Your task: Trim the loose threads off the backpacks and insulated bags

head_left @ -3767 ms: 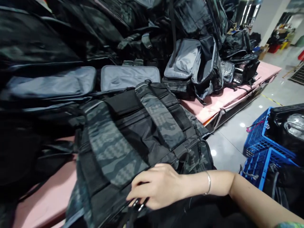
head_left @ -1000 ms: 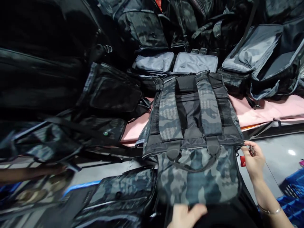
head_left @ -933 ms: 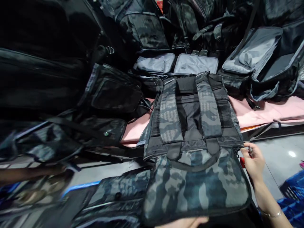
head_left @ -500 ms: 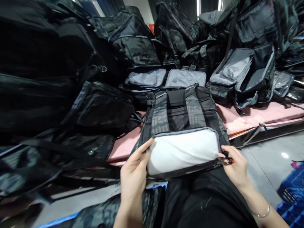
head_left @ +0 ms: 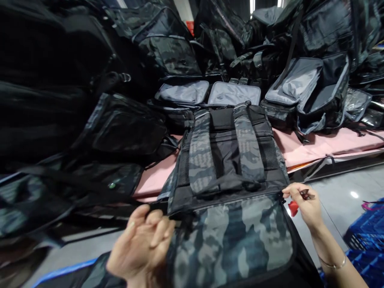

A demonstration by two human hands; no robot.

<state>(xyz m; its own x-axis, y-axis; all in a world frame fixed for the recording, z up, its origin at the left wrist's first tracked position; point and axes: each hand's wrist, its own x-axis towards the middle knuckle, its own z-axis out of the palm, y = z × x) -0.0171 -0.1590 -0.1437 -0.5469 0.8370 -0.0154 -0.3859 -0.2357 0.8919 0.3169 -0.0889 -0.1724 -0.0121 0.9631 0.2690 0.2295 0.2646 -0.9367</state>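
A camouflage backpack lies with its shoulder straps facing up, and its bottom panel hangs towards me, camouflage side showing. At the panel's upper left corner is my left hand, palm partly turned up and fingers curled. It is blurred, and what sits in its fingertips is hidden. My right hand is closed at the upper right corner, pinching the edge of the backpack. In the same hand is a small tool with a red part and dark tips, which looks like thread snips.
Dark bags are heaped on the left. Behind the backpack stand open bags with grey lining, and another open bag is at the right. A pink-covered table runs beneath. Blue crates stand on the floor at right.
The white inner face of the bottom panel has gone from view, and its camouflage face now shows lower down. My left hand moved left and down; my right hand moved slightly right.
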